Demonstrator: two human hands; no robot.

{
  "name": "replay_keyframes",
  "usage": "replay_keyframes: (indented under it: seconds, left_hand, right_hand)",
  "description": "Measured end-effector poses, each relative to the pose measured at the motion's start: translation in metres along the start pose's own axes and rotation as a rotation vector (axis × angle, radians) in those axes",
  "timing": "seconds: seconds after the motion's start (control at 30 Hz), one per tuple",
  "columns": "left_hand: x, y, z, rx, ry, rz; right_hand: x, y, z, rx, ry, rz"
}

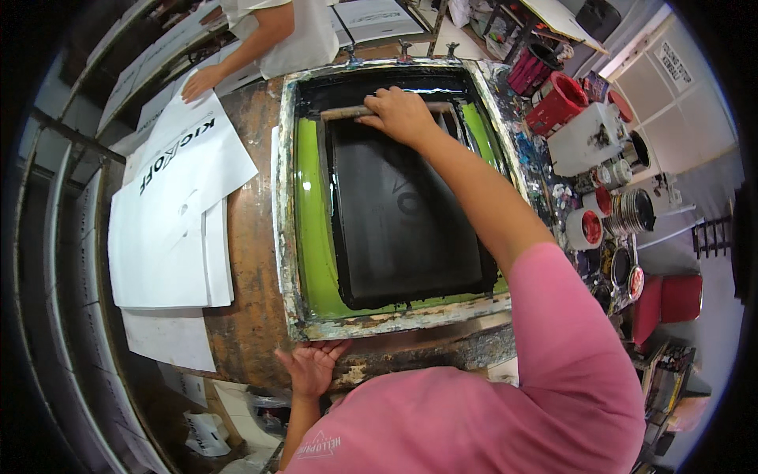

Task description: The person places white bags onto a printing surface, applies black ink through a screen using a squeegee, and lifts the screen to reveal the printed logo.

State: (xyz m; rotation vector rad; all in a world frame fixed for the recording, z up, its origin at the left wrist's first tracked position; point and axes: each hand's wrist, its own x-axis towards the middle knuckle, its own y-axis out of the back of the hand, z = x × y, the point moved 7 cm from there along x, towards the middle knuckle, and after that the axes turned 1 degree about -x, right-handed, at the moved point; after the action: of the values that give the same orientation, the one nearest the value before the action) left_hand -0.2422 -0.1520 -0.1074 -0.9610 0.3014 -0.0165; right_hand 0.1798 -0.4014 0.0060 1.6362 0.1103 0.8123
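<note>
My right hand is closed over the wooden handle of a squeegee, which lies crosswise near the far end of a screen-printing frame. Black ink covers the mesh between green side strips, and faint lettering shows through it. At the frame's near edge my left hand is turned palm up, thumb spread outward. Its fingers reach to the frame's underside, where their tips are hidden. Left of the frame lies a stack of white printed sheets with black lettering.
Across the table, another person's hand holds a printed sheet. Metal clamps line the frame's far edge. Ink cans and a red bucket crowd the right side. Drying racks stand at the left.
</note>
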Motion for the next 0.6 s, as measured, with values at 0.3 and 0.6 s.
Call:
replay_keyframes:
  seconds: [0.3, 0.6]
  left_hand:
    - [0.013, -0.016, 0.005, -0.057, -0.022, -0.194]
    - [0.010, -0.069, 0.030, -0.116, -0.044, -0.503]
  right_hand:
    - [-0.070, 0.094, -0.074, 0.273, 0.041, -0.327]
    - [-0.206, 0.235, -0.176, 0.055, -0.077, -0.070]
